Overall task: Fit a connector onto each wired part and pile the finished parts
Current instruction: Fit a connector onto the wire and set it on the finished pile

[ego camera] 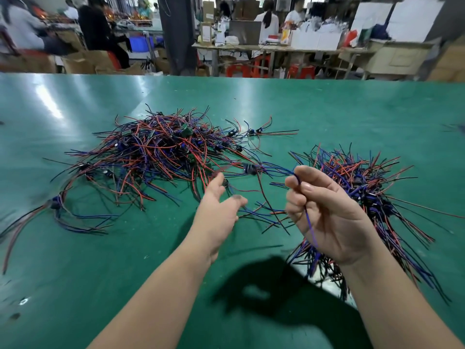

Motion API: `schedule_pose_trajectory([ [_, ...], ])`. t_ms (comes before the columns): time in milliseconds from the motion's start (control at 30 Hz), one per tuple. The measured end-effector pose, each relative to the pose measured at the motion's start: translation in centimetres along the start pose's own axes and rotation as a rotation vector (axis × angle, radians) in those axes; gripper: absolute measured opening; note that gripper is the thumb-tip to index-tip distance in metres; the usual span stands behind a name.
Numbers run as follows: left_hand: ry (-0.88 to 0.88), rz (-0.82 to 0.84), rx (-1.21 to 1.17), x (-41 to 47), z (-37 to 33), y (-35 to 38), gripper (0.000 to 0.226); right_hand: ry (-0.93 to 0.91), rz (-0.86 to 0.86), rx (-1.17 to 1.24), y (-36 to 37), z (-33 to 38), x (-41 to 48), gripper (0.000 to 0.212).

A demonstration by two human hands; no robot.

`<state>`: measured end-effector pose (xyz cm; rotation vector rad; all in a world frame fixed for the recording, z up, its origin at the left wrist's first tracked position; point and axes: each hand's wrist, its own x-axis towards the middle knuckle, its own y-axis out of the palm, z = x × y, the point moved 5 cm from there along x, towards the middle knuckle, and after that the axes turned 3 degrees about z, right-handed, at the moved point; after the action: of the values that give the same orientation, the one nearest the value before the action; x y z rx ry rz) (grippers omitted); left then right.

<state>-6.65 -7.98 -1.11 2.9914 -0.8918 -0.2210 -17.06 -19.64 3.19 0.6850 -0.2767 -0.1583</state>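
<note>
Green tabletop (pixel 327 109) fills my view, a busy workshop behind it; a loose heap (pixel 156 152) of wired parts lies at left, and a tighter pile (pixel 364 177) at right is, I judge, the finished ones. My right grip (pixel 327 215) pinches a blue wire (pixel 308 217), so one wired part (pixel 250 169) hangs at the heap's near edge, probably to tease it from the tangle; my left grip (pixel 219 210) is released, fingers relaxed, reaching toward it.

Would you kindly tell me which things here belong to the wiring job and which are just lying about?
Job: right hand pinching a blue wire; left hand, open; big wire pile; right-side wire pile.
Lying about: red stools; cardboard boxes.
</note>
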Motion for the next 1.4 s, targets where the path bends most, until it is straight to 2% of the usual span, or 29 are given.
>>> schedule_pose_trajectory([
  [100, 0.070, -0.048, 0.072, 0.3, -1.1, -1.3, 0.044, -0.019, 0.025, 0.021, -0.1, 0.4, -0.1, 0.033],
  [200, 0.055, 0.173, -0.101, -0.2, -2.0, -0.7, 0.023, -0.018, 0.020, -0.098, 0.0, 0.5, -0.3, 0.032],
  [233, 0.054, 0.250, -0.208, -0.5, -2.1, -0.4, 0.024, -0.004, 0.023, -0.154, 0.1, 0.2, -0.4, 0.030],
  [300, 0.082, 0.292, -0.357, -0.6, -2.5, -0.3, 0.036, 0.037, 0.048, -0.242, 0.5, -0.5, -0.4, 0.029],
  [400, 0.169, 0.234, -0.384, -0.6, -3.1, -0.4, 0.031, 0.088, 0.081, -0.336, 0.8, -1.1, -0.5, 0.024],
  [533, 0.233, 0.195, -0.441, -0.9, -3.3, -0.5, 0.034, 0.104, -0.012, -0.645, 0.4, -1.5, -0.4, 0.013],
  [600, 0.262, 0.184, -0.374, -1.0, -3.4, -0.7, 0.033, 0.111, -0.092, -0.666, -0.1, -1.7, -0.1, 0.012],
  [667, 0.278, 0.210, -0.250, -1.2, -3.4, -0.5, 0.032, 0.115, -0.157, -0.555, -0.5, -1.8, 0.1, 0.020],
  [767, 0.213, 0.384, -0.022, -1.7, -2.5, 0.8, 0.028, 0.096, -0.152, -0.449, -0.4, -1.7, 0.2, 0.023],
  [833, 0.184, 0.417, 0.138, -1.8, -1.7, 1.3, 0.027, 0.106, -0.152, -0.534, -0.3, -1.9, 0.1, 0.026],
  [933, 0.204, 0.351, 0.381, -1.6, -1.0, 1.2, 0.037, 0.138, -0.175, -0.708, -0.3, -2.5, 0.1, 0.034],
  [1033, 0.179, 0.379, 0.322, -1.7, -0.9, 1.4, 0.042, 0.138, -0.229, -0.633, -0.7, -2.4, 0.2, 0.022],
  [1167, 0.223, 0.376, 0.270, -2.1, -1.7, 1.6, 0.035, 0.118, -0.263, -0.577, -0.9, -1.9, 0.1, 0.019],
  [1300, 0.177, 0.398, 0.123, -2.1, -1.5, 1.9, 0.028, -0.018, -0.345, -0.579, -0.9, -0.4, -0.1, 0.021],
  [1400, 0.137, 0.501, 0.167, -2.5, -1.3, 2.3, 0.026, -0.138, -0.452, -0.448, -1.6, 1.9, -0.4, 0.016],
])
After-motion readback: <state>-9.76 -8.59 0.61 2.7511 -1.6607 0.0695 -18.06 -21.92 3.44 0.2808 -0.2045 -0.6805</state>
